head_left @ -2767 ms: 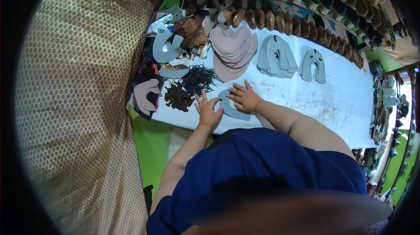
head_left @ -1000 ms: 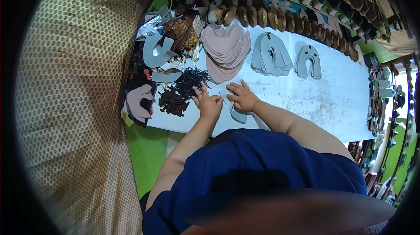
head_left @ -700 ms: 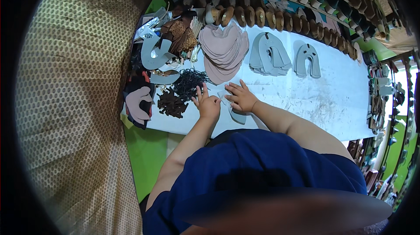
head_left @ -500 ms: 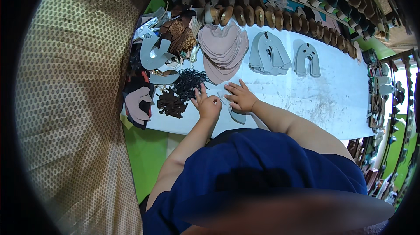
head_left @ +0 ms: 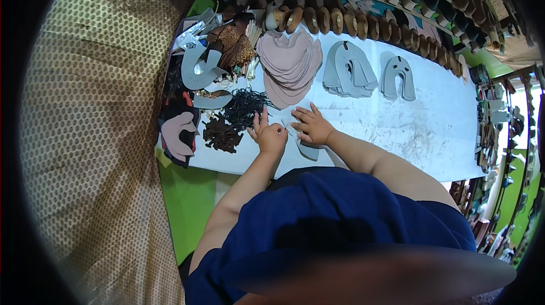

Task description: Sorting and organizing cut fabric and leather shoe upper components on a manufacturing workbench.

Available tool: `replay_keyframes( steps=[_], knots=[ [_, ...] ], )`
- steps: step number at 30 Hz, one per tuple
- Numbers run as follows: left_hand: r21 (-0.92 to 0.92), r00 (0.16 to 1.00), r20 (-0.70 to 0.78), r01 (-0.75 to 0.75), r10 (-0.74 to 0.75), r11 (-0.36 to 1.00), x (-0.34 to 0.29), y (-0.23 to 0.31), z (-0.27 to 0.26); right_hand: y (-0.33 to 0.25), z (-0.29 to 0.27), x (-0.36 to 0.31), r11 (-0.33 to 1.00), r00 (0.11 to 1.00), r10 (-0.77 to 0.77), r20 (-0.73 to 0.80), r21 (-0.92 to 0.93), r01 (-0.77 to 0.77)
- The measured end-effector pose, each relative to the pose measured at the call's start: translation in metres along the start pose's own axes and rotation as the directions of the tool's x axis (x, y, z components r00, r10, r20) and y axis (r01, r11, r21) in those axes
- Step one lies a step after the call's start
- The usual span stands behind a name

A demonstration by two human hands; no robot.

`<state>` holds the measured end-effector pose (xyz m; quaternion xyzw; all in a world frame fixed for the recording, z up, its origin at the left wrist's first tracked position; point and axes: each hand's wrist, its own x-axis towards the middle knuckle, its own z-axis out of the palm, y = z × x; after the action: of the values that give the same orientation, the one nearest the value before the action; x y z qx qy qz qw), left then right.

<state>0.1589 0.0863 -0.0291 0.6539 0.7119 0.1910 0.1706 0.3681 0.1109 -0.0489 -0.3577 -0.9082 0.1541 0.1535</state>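
My left hand (head_left: 271, 137) has its thumb and index finger pinched together, with the other fingers lifted apart. Whatever is in that pinch is too small to make out. Fingers stretched out, my right hand (head_left: 314, 127) lies on a grey cut piece (head_left: 308, 150) near the table's front edge, partly hidden under it. Just beyond the left hand are a tangled pile of thin black straps (head_left: 244, 106) and a heap of short dark brown strips (head_left: 222, 134). Past both hands lies a fanned stack of pale pink leather pieces (head_left: 289, 69).
Grey horseshoe-shaped pieces lie in a larger stack (head_left: 347, 72) and a smaller one (head_left: 398, 79) on the white table (head_left: 437, 123). Rows of shoes (head_left: 363, 25) line its far side. Leopard-print material (head_left: 244, 52) sits at the left, beside a patterned curtain (head_left: 102, 134).
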Motion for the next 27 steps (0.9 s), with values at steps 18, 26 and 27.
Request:
replay_keyframes(
  steps=[18,26,27],
  knots=[
    [-0.058,0.999,0.011,0.041,-0.040,0.997,-0.001,0.006,-0.001,0.000,0.002,0.001,1.000,1.000,0.005,0.007,-0.015,-0.005],
    [-0.014,0.995,-0.100,-0.007,0.006,1.000,-0.005,0.003,0.009,0.001,0.004,0.001,1.000,1.000,0.014,0.000,-0.007,-0.014],
    [-0.018,0.996,-0.092,-0.003,0.001,1.000,-0.005,0.003,0.008,0.000,0.004,0.001,1.000,1.000,0.013,-0.002,-0.010,-0.013]
  ],
)
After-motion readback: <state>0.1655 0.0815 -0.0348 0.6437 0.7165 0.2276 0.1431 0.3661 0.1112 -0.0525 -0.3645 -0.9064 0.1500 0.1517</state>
